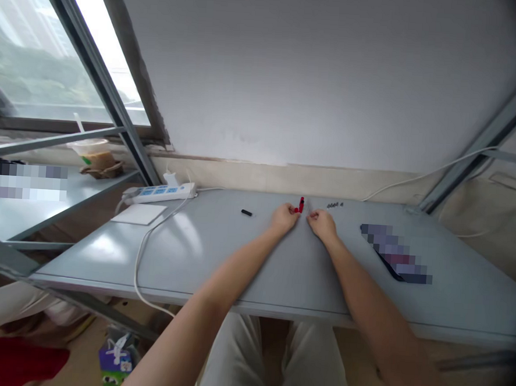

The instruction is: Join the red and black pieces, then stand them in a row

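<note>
My left hand (284, 218) is closed, its fingertips pinching a small red piece (301, 204) with dark parts; its exact kind is too small to tell. Just to the right of it, my right hand (323, 224) is closed in a pinch, thumb against fingers. Something faint and pale shows by those fingertips, but I cannot make it out. Both hands rest low over the grey desk (288, 265). A short row of small dark pieces (335, 205) lies beyond my right hand. To the left of my left hand lies a small black stick-like object (247, 213).
A blurred-out flat device (394, 254) lies on the right. On the left are a white power strip (159, 193), a white flat square (139, 214) and a white cable (138, 261) running over the front edge. A drink cup (95, 154) stands on the side shelf.
</note>
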### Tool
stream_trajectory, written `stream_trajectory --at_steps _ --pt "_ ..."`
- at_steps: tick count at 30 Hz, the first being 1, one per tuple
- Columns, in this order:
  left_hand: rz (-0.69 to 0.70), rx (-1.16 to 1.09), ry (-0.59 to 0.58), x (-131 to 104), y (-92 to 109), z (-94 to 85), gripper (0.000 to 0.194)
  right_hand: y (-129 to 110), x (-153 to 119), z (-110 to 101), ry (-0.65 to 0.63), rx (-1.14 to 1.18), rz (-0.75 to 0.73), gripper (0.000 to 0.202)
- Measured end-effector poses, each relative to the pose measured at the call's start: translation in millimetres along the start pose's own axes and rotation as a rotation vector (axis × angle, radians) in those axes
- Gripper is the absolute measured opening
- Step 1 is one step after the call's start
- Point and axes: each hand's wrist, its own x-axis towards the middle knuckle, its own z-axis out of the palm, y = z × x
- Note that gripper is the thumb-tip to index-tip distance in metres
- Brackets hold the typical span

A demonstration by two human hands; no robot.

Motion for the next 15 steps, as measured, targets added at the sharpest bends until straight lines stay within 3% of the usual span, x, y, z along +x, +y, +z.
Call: stream_trajectory --at_steps 15 --pt "0.021 0.231 -0.01 5.1 12.4 11.1 0.018 1.4 3.8 5.6 -0.026 -0.026 0.023 0.025"
